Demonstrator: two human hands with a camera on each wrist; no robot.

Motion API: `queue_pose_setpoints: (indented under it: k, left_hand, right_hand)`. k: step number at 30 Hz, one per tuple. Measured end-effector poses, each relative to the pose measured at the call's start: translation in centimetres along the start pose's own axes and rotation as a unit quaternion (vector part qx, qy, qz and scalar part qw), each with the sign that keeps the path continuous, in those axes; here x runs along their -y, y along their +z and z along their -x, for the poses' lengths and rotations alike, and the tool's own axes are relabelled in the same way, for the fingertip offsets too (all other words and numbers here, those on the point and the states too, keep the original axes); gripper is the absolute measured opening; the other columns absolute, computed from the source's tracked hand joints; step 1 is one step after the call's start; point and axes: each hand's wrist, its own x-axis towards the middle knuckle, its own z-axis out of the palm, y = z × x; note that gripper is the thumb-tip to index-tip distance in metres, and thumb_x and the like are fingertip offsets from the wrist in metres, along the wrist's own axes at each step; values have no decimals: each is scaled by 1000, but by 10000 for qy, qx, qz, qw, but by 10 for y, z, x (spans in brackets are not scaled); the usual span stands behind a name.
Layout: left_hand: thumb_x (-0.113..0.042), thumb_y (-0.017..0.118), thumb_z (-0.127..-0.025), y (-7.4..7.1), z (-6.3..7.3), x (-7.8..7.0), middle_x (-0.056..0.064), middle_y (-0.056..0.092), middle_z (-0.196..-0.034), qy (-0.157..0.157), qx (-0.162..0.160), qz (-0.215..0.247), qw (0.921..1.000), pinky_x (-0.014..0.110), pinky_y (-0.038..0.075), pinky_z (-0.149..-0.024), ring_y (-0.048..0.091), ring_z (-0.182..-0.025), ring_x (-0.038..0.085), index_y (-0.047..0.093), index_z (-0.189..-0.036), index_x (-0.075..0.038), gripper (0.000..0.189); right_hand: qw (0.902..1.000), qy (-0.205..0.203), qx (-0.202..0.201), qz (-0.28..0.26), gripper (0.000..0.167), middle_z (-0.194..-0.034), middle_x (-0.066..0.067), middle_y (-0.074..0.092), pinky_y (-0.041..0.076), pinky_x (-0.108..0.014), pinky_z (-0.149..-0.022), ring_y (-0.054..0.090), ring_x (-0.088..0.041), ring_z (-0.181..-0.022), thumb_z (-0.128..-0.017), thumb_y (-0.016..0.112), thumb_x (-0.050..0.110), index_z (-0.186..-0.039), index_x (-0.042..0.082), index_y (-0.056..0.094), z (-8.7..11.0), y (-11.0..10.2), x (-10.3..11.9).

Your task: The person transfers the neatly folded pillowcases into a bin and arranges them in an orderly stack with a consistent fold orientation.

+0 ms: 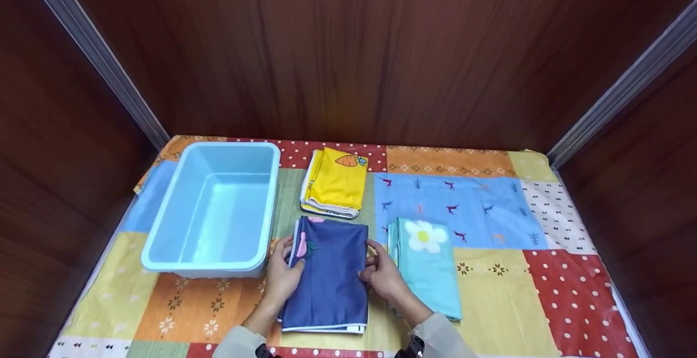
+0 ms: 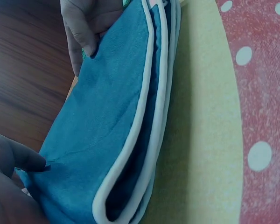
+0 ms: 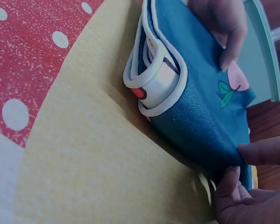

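Observation:
A folded navy cloth with white piping and a pink-and-green motif lies in front of me, between both hands. My left hand grips its left edge, the thumb on top and the fingers at the side. On the opposite edge, my right hand pinches the cloth between thumb and fingers, as the right wrist view also shows. The folded layers with their white edging face me in the left wrist view. Just right of my right hand lies a folded turquoise cloth with a white flower.
A light blue plastic tub stands on the left. Beyond the navy cloth lies a folded yellow cloth with a carrot motif. Everything rests on a patchwork-patterned cover. Dark wood-grain panels enclose the back and sides.

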Motion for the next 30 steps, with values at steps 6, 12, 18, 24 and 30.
queue_pose_setpoints:
  k: [6,12,18,24,30]
  left_hand:
    - [16,56,-87,1,0,1,35,57,-134,181,200,63,9996,56,41,-108,55,-128,45,46,-139,14,53]
    - [17,53,-91,0,0,1,34,53,-139,262,220,18,9994,57,40,-110,51,-130,47,45,-142,13,51]
    - [14,51,-96,-2,0,1,35,47,-144,245,369,305,9986,60,40,-109,47,-133,49,41,-146,13,51]
    - [7,57,-97,-6,1,8,37,33,-153,532,951,-224,9938,63,28,-116,33,-142,52,30,-152,12,62]
    - [-2,70,-93,-12,1,14,32,14,-164,903,1708,-478,9800,63,21,-118,17,-150,50,15,-160,4,87]
  right_hand:
    - [9991,-252,-224,246,74,-97,-12,55,44,-25,-70,47,-17,-82,-81,56,-19,-151,-11,32,1,0,0]
    - [9984,-491,-207,213,71,-101,-15,53,45,-24,-68,48,-18,-82,-85,53,-20,-152,-2,39,2,1,-2]
    - [9958,-776,-237,422,62,-113,-22,55,48,-31,-79,54,-28,-94,-88,51,-17,-148,2,48,3,4,2]
    - [9934,-911,-151,673,61,-143,-31,44,47,-54,-101,50,-46,-125,-86,64,-10,-144,3,54,2,9,-8]
    - [9801,-1257,-29,1537,76,-161,-36,14,35,-62,-111,27,-54,-144,-79,72,-9,-150,8,50,5,14,-14]
